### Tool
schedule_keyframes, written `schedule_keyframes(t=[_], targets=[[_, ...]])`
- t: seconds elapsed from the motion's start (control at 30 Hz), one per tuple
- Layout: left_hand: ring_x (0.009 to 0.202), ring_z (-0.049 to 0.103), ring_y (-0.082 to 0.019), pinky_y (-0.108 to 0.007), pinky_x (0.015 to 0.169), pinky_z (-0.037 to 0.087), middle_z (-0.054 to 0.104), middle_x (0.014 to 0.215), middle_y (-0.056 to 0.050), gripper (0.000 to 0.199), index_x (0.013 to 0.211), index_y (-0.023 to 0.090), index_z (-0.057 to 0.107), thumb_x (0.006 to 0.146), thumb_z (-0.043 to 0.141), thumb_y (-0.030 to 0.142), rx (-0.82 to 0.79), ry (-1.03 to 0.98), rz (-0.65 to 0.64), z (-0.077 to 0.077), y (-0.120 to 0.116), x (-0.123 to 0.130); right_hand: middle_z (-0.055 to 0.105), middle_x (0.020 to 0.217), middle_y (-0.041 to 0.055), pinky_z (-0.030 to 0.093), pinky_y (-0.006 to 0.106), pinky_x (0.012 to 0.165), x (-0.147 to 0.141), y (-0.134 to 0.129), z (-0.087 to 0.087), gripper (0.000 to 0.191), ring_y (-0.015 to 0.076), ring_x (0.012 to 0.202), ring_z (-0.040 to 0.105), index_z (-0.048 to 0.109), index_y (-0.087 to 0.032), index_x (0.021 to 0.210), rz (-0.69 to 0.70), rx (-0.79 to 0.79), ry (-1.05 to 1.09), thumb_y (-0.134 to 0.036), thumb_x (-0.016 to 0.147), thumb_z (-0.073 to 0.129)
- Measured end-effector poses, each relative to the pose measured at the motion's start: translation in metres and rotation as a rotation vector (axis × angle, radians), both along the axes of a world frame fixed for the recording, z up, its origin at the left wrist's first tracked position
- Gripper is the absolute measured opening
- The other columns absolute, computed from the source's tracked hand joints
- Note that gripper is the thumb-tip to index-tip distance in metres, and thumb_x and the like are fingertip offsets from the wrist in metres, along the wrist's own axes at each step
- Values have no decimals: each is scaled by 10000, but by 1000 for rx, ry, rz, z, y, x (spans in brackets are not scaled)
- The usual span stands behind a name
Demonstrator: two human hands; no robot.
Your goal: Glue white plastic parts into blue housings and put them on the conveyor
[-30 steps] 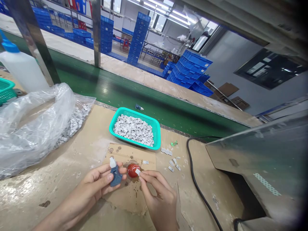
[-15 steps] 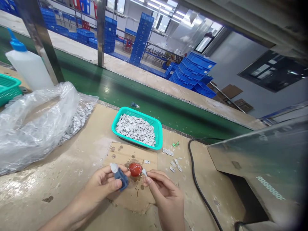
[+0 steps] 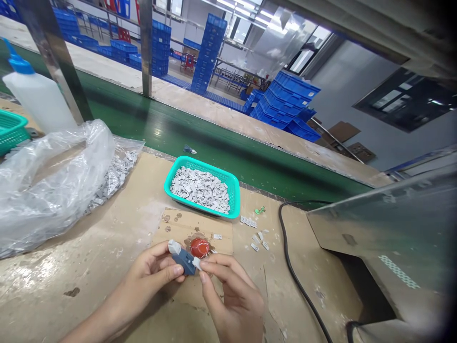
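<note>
As the left hand [image 3: 155, 271] is gripping a blue part [image 3: 183, 261] over the counter [image 3: 110, 257] in the head view, the right hand [image 3: 233, 293] is pinching a pale piece [image 3: 196, 263] at its edge, contact being hard to tell. A red dish [image 3: 200, 248] is sitting on cardboard [image 3: 180, 232] just beyond. By the counter's far edge, a teal basket [image 3: 234, 197] and a clear bag [image 3: 46, 200] are holding small pieces [image 3: 200, 188].

Right hand [image 3: 233, 291] covers one end of the white piece [image 3: 196, 263]; left hand [image 3: 154, 270] hides some of the blue part [image 3: 183, 259]. Left edge crops far-left green basket [image 3: 13, 137] and plastic bag [image 3: 53, 190]. Object [image 3: 188, 149] on green belt [image 3: 164, 128] too small to identify.
</note>
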State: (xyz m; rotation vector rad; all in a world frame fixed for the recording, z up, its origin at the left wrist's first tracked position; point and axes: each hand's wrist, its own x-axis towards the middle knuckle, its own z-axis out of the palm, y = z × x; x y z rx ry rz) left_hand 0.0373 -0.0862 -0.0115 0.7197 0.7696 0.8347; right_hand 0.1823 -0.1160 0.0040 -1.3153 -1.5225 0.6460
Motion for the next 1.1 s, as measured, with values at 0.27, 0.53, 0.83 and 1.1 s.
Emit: schedule_keyframes(t=[0.27,0.53,0.83,1.1], targets=[[682,470,-95,-225,668,356,569,741,1,138,850,185,596,728,591,250,4,21,-39,0,-2,-2,564,786,35,497,268,635,-1,-1,-1,221,141,722,570,645,-195,840,56,8,-37,-43,733,526],[804,523,-123,-255,755,384,617,885,-16,240,967,215,592,729,593,246,4,40,37,-6,-4,0,538,914,48,491,236,713,-5,0,-4,318,120,809,564,612,-190,942,150,71,-93,7,737,468],[875,551,-133,-239,798,407,638,923,-15,230,932,219,621,702,621,230,17,7,200,-1,-7,2,514,1044,92,491,249,795,-17,-2,-10,361,147,939,550,578,-149,1041,84,197,-148,7,748,435],[945,535,-127,-202,840,410,611,940,14,152,843,231,612,696,623,193,165,22,329,-5,-9,11,505,1115,92,508,298,800,-21,-5,-18,400,173,979,544,537,-180,1098,-3,292,-206,-10,750,438]])
